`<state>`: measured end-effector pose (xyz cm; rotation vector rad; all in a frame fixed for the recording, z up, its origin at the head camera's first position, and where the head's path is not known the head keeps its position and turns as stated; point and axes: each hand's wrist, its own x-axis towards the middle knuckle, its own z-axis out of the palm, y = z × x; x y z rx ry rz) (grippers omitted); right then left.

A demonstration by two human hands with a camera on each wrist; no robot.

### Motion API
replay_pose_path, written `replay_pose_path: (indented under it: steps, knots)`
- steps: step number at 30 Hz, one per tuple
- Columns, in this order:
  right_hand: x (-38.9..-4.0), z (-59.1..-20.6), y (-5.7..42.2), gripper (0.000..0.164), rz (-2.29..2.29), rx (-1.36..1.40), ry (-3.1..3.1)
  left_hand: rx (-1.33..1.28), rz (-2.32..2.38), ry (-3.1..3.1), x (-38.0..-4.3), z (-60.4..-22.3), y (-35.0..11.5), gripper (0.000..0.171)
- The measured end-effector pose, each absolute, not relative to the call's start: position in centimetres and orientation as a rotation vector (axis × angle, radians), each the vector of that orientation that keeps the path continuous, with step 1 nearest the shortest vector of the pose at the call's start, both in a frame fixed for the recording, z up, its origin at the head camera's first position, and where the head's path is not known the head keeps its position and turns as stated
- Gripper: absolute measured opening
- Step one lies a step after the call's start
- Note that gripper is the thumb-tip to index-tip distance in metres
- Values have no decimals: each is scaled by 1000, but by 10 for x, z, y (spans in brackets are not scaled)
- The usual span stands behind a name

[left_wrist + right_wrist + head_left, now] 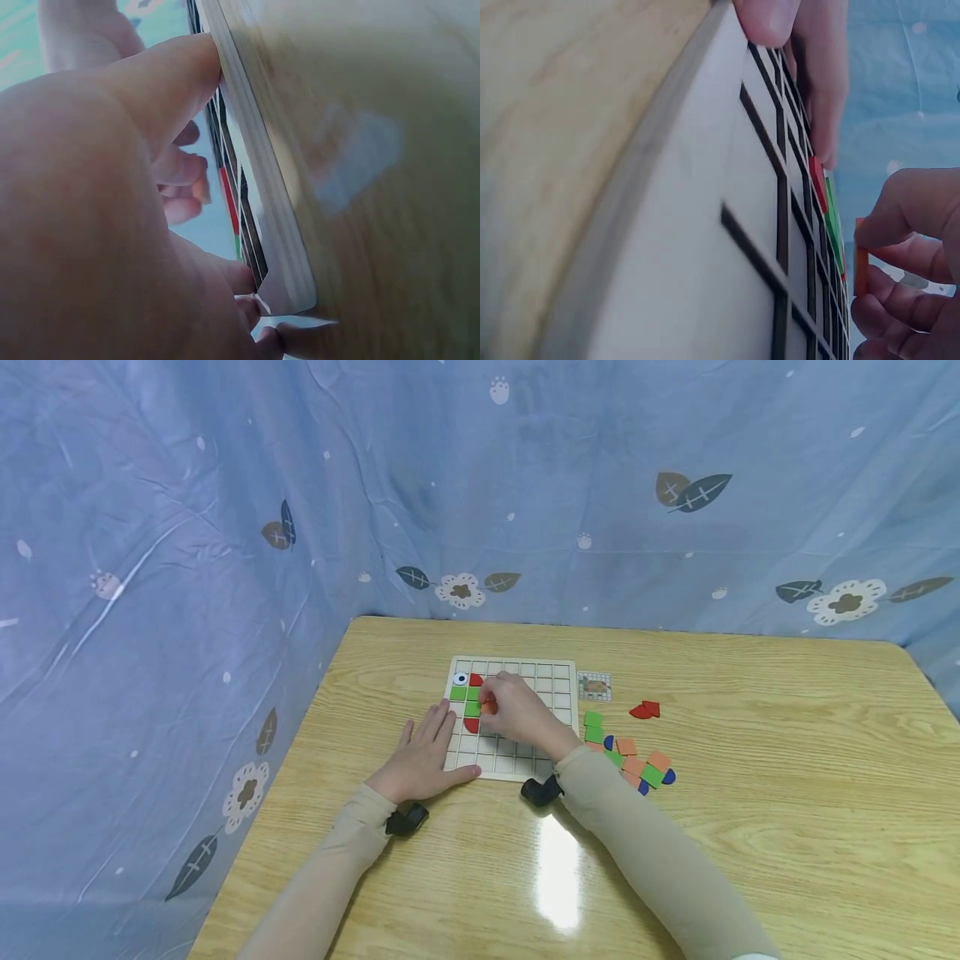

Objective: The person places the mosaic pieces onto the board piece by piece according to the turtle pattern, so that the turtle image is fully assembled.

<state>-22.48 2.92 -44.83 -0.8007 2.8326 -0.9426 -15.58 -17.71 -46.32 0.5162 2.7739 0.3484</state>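
A white grid board lies on the table. On its left part sit a round eye tile, green square tiles and red curved tiles. My right hand pinches an orange tile between thumb and fingers, close over the board beside the green tiles. My left hand rests along the board's lower left corner with fingers spread and straight. Its thumb presses the near edge, and its fingers lie at the left edge, as the left wrist view partly shows.
Right of the board lies a small picture card. Nearer me is a loose group of orange, green and blue tiles, partly behind the right sleeve. Two red tiles lie farther right. A blue patterned curtain hangs behind the table.
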Motion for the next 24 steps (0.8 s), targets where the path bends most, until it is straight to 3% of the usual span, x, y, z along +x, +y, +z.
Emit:
replay_pose_path:
  steps: [24]
  knots:
    - [-229, -451, 30, 7, -848, -866, 2814, 508, 347, 2771, -155, -461, -176, 108]
